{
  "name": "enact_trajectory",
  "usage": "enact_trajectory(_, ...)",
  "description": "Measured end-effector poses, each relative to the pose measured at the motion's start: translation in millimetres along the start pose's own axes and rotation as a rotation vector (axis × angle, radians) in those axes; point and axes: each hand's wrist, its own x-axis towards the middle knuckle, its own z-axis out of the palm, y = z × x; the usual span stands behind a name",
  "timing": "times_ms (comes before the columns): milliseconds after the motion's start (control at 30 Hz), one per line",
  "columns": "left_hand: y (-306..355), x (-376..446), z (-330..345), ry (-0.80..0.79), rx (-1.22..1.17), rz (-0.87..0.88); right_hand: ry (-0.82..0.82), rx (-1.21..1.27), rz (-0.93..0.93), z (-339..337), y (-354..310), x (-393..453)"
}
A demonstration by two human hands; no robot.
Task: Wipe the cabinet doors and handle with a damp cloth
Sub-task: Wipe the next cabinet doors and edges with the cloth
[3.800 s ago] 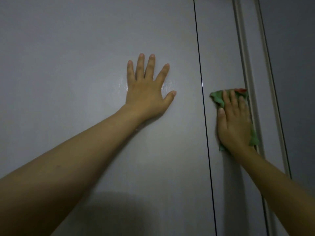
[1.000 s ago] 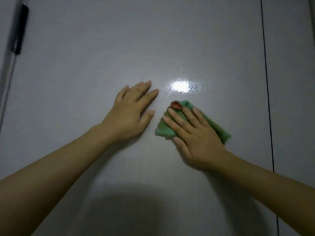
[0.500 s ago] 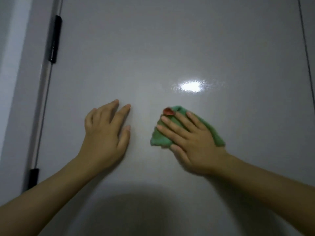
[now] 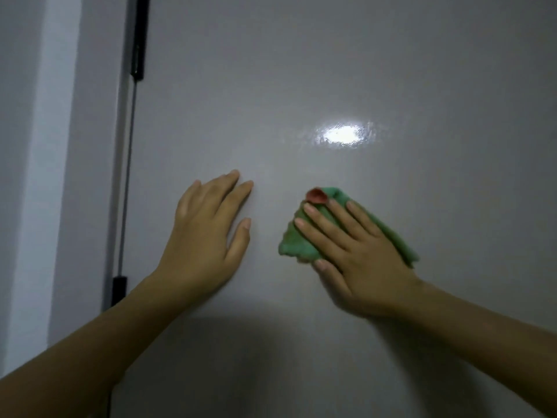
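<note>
2 hands were pressed against a smooth, glossy grey cabinet door [image 4: 331, 70]. The left hand [image 4: 205, 242] was laid flat on the panel at about 9 o'clock from centre, fingers straight and close together, nothing held. The right hand [image 4: 352, 254] was spread over a green cloth [image 4: 294, 245], fingers extended and flattening it against the door at about 3 o'clock from the left hand, the 2 hands apart. The cloth was seen as a soft, crumpled, roughly triangular wad with a nubby weave, and 1 small red patch [image 4: 316, 196] was shown at its 12 o'clock tip. An oval glare [image 4: 342, 135] with faint streaks was reflected at 12 o'clock above the cloth. A slim metal bar handle [image 4: 128, 176] with black end pieces [image 4: 139, 37] was mounted upright along the door's edge at 9 o'clock, beside a pale wall strip [image 4: 36, 176].
</note>
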Motion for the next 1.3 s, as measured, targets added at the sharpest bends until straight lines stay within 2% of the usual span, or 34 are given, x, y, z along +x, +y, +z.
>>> enact_trajectory(100,-19,-21,-8,-0.003,0.018,0.003,-0.061,-0.075,-0.084,-8,16,13)
enact_trajectory(167,-34,-34,-11,0.013,0.073,-0.006,-0.03,-0.08,-0.068,-6,17,37)
enact_trajectory(300,-62,-56,-10,0.067,0.159,-0.069,0.149,-0.03,0.258,5,-20,86)
enact_trajectory(333,-67,-61,-9,0.081,0.174,-0.078,0.163,-0.004,0.261,9,-38,87)
enact_trajectory(367,-71,-68,-7,0.095,0.194,-0.078,0.141,0.01,0.187,14,-58,81)
enact_trajectory(433,-77,-81,-3,0.119,0.239,-0.069,0.047,0.009,-0.079,22,-89,57)
enact_trajectory(500,-82,-92,0,0.128,0.256,-0.067,-0.022,0.011,-0.286,20,-86,45)
enact_trajectory(533,-84,-95,1,0.134,0.244,-0.065,-0.025,0.012,-0.313,18,-76,50)
enact_trajectory(600,-86,-98,2,0.151,0.208,-0.073,0.024,0.013,-0.197,15,-58,74)
enact_trajectory(667,-86,-98,3,0.172,0.199,-0.097,0.136,-0.017,0.023,12,-47,111)
enact_trajectory(733,-86,-99,6,0.193,0.203,-0.123,0.229,-0.023,0.254,12,-58,148)
enact_trajectory(800,-86,-101,8,0.216,0.2,-0.148,0.24,0.007,0.333,17,-84,164)
enact_trajectory(833,-86,-101,8,0.228,0.193,-0.159,0.206,0.018,0.278,21,-100,160)
enact_trajectory(900,-87,-102,8,0.254,0.172,-0.182,0.111,0.015,0.047,29,-128,130)
enact_trajectory(1000,-88,-109,7,0.237,0.149,-0.215,-0.025,0.003,-0.275,28,-133,77)
enact_trajectory(1067,-88,-115,7,0.214,0.145,-0.216,-0.036,-0.002,-0.323,24,-111,74)
enact_trajectory(1133,-88,-117,6,0.207,0.135,-0.218,0.032,-0.021,-0.171,20,-92,97)
enact_trajectory(1200,-88,-118,6,0.206,0.117,-0.219,0.137,-0.046,0.081,18,-88,130)
enact_trajectory(1267,-88,-119,5,0.208,0.103,-0.221,0.192,-0.027,0.293,22,-108,152)
enact_trajectory(1300,-87,-120,5,0.209,0.098,-0.223,0.193,-0.009,0.313,25,-124,152)
